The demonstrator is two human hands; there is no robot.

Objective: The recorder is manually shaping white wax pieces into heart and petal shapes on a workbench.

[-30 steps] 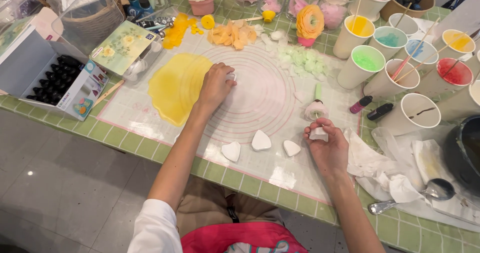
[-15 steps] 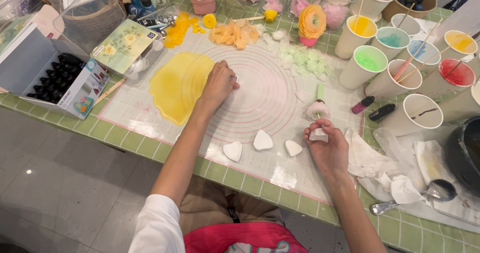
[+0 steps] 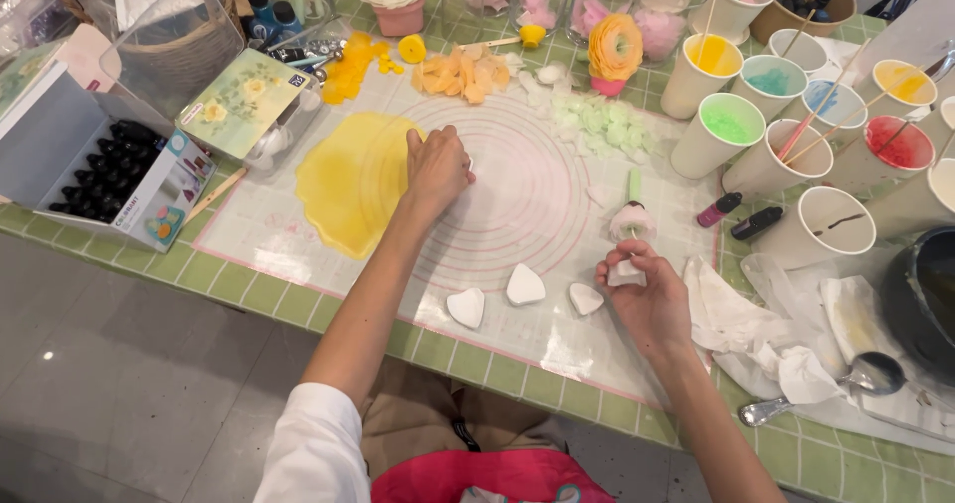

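Petal-making looks partly done, judging by how things lie: the left hand (image 3: 438, 168) rests curled, knuckles up, on the pink ringed silicone mat (image 3: 537, 214), right at the edge of a thin yellow sheet (image 3: 353, 180) spread flat on the mat's left side; its fingertips seem closed on something small and white, though what it is cannot be made out. The right hand (image 3: 647, 299) pinches a small white block (image 3: 627, 274), holding upright a stem topped by a pale pink and white bud (image 3: 632, 221) with a green tip, near the mat's right edge. Three white heart-shaped pieces (image 3: 524, 286) lie in a row along the near side of the mat, between the two hands. Finished work appears farther back: piles of orange petals (image 3: 460, 73), pale green petals (image 3: 597, 130), and a full orange flower (image 3: 614, 50) on a pink base. The yellow sheet shows no cuts, and the bud is small, so shaping and assembling seem left. Around the mat, a green tiled table (image 3: 249, 279) carries paper cups of coloured material (image 3: 731, 125) with sticks in them at the right, crumpled white tissues (image 3: 756, 329), a metal spoon (image 3: 846, 384), and an open box of small dark bottles (image 3: 99, 170) at the left. Below the table edge is a grey floor.
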